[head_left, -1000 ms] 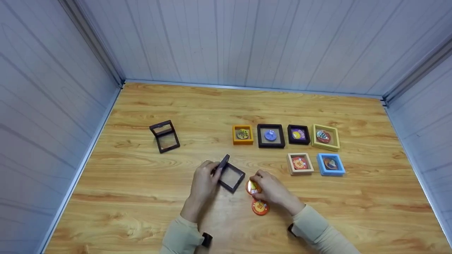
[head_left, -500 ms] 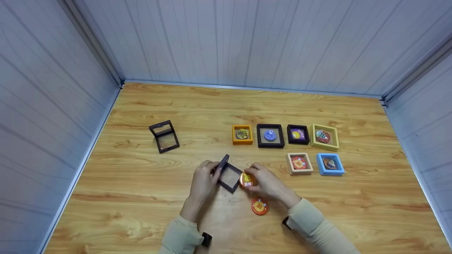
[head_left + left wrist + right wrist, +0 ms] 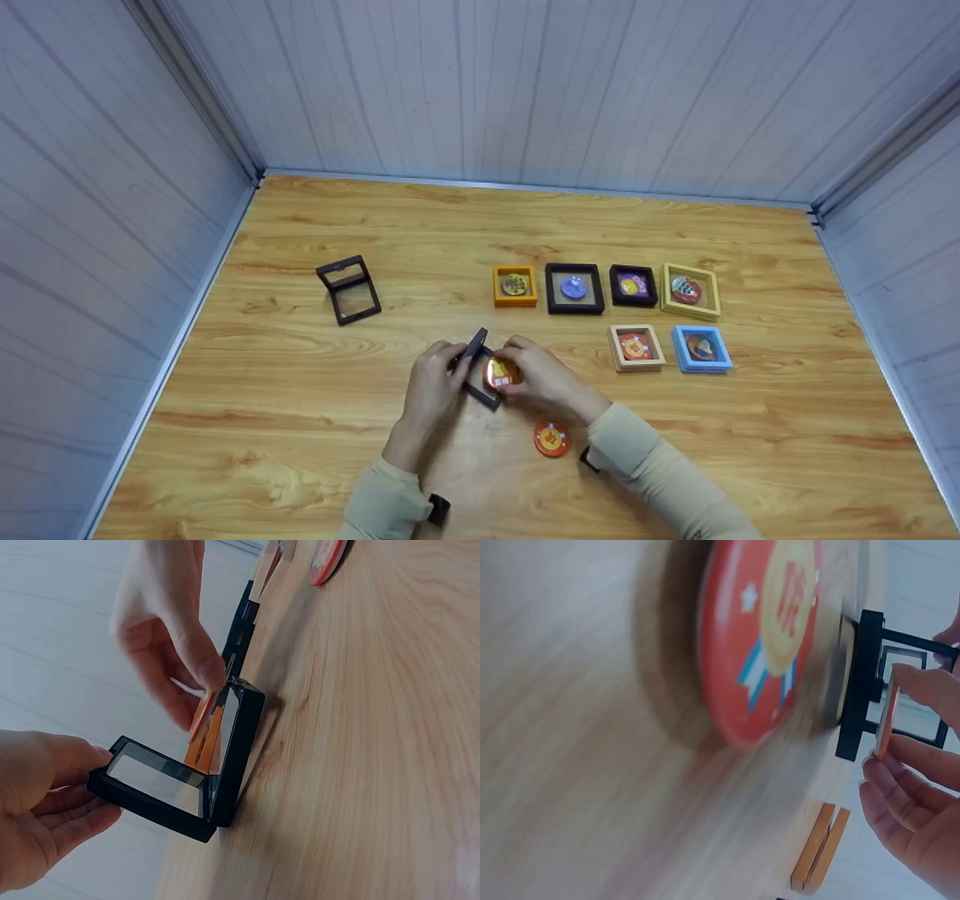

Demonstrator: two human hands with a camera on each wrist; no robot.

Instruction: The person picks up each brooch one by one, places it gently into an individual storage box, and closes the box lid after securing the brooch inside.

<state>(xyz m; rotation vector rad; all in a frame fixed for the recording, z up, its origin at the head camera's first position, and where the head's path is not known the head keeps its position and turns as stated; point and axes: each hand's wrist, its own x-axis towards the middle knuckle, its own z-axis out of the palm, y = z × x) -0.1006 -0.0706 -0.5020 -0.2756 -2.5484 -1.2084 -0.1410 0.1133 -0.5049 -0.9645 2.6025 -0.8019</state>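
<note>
My left hand (image 3: 435, 382) holds the raised lid of a small black display frame (image 3: 157, 810), pinched at its outer edge in the left wrist view. The frame's other half (image 3: 241, 757) lies on the table. Between thumb and fingers, my right hand (image 3: 551, 381) pinches a shiny orange-and-yellow round badge (image 3: 498, 373) by its rim. In the head view the badge overlaps the lower half's clear window; the right wrist view shows it edge-on, tilted (image 3: 887, 720). A red round badge (image 3: 552, 439) with a yellow centre lies on the table below my right hand.
Shut frames with badges inside stand to the right: orange (image 3: 515, 286), black (image 3: 575, 289), smaller black (image 3: 634, 286), yellow (image 3: 691, 291), beige (image 3: 637, 348) and blue (image 3: 702, 349). Another black frame (image 3: 356, 301) stands open at the left. Panel walls (image 3: 495, 90) surround the wooden table.
My right hand has lifted the orange-and-yellow badge from beside the red one and carried it left and up over the black frame. My left hand has kept still on the lid.
</note>
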